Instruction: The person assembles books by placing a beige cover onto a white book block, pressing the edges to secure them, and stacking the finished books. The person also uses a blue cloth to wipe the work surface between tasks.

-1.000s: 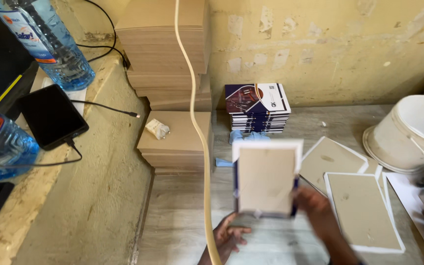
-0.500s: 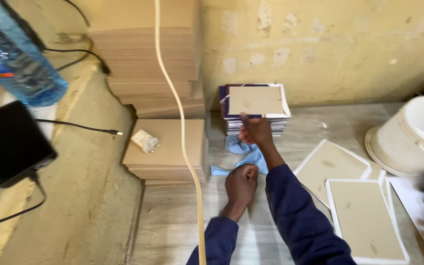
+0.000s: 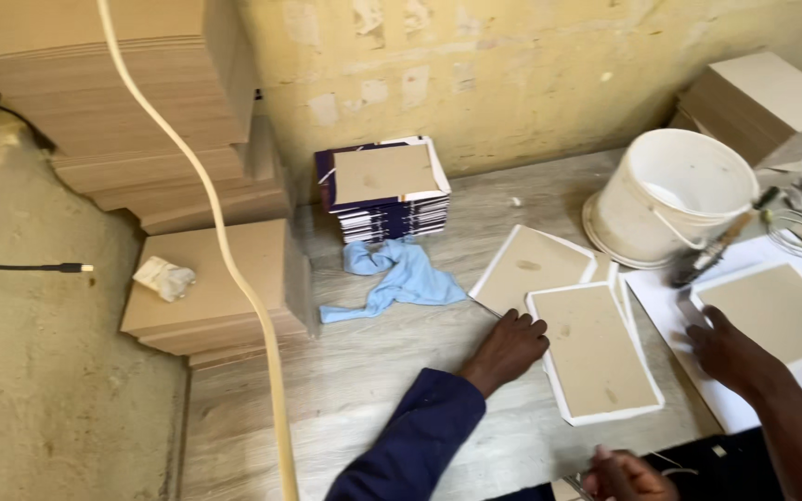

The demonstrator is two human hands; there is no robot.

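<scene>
Brown board (image 3: 596, 351) lies under the left hand (image 3: 510, 348), fingers flat, gripping nothing; right hand (image 3: 626, 475) unclear.

Take the bucket (image 3: 670, 199) as your landmark: left of it, against the wall, sits the stack of covers (image 3: 384, 190), with the cloth (image 3: 396, 276) just in front of that stack. Two boards (image 3: 563, 315) lie in front of the bucket, and farther left stand the cardboard piles (image 3: 141, 121)
</scene>
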